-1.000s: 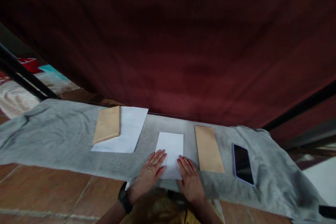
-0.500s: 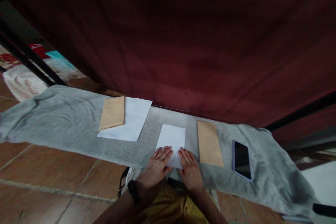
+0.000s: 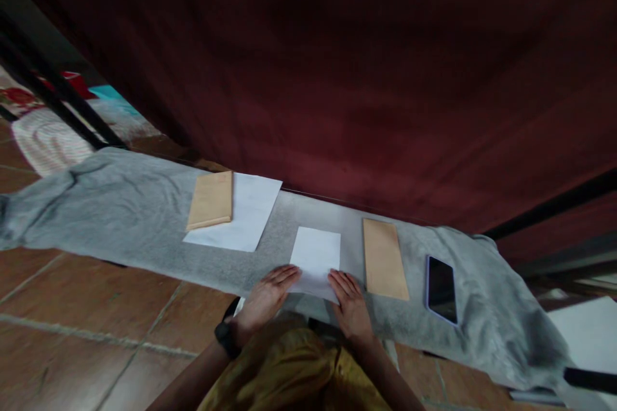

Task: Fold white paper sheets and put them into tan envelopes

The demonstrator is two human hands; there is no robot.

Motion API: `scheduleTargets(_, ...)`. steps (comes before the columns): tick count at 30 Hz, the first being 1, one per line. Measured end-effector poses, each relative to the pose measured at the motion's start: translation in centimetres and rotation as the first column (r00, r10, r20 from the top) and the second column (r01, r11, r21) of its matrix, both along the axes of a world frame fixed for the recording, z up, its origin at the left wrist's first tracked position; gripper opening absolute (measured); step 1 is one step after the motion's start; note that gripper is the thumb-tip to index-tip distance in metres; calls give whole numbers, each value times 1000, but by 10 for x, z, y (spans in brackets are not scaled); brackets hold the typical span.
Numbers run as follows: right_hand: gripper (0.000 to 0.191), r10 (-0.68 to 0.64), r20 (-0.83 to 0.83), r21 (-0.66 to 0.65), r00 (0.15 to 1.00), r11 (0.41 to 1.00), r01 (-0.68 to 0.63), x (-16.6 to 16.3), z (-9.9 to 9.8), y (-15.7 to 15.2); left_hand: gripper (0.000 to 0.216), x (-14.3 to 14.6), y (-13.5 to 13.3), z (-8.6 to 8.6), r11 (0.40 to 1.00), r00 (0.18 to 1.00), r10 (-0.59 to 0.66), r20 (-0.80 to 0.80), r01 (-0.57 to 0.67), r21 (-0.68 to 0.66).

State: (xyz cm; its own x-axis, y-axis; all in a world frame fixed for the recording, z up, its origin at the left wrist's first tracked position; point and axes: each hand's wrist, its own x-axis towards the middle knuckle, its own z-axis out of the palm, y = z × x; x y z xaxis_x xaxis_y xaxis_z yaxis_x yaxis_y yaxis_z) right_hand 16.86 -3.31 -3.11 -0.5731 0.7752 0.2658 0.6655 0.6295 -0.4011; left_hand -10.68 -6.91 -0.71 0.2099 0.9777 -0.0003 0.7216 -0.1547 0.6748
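A white sheet of paper [image 3: 316,250], seemingly folded, lies on the grey cloth in front of me. At its left edge, my left hand [image 3: 270,295] rests with fingers stretched out and a dark band on the wrist. My right hand [image 3: 351,302] lies flat over the paper's near right corner, fingers extended. Neither thumb's grip on the paper shows clearly. To the right of the sheet is a long brown envelope [image 3: 384,260]. Farther left, a stack of brown envelopes [image 3: 210,199] partly covers a larger white sheet [image 3: 250,209].
A phone [image 3: 441,289] with a purple edge lies right of the brown envelope. The grey cloth [image 3: 130,218] covers a narrow bench-like surface. Behind it hangs a dark red curtain [image 3: 337,103]. Black poles [image 3: 62,90] stand at the left, and brown floor tiles [image 3: 120,308] show below.
My left hand has moved left, from on top of the paper to its left edge. The right hand stays at the near right corner. The view has shifted slightly.
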Motion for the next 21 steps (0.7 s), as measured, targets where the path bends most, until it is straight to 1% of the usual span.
scheduleTargets(3,65,13,-83,-19,996,1000,-14,4,-2,-3,60,-2,-6,2,1000,999,-21,27,21,5)
scheduleTargets(6,61,38,-130,-55,991,997,-45,7,0,-8,63,-3,-8,2,999,993,46,110,-48,21)
scheduleTargets(9,57,56,-148,-97,987,993,-71,10,1,-13,65,0,-1,0,992,976,117,183,-124,24)
scheduleTargets(12,55,13,-148,-100,989,995,-28,13,0,-10,58,4,10,0,984,965,172,196,-179,19)
scheduleTargets(15,56,-64,-148,-46,987,997,58,15,-4,-1,49,9,18,1,977,959,200,199,-209,26)
scheduleTargets(17,52,-113,-168,-22,979,994,110,15,-6,7,44,11,21,2,974,956,215,201,-226,33)
scheduleTargets(19,46,-134,-203,-14,970,991,134,15,-7,13,40,12,23,1,967,950,240,199,-252,39)
scheduleTargets(21,41,-125,-241,-4,962,992,128,13,-7,17,38,12,24,-2,962,949,252,191,-267,53)
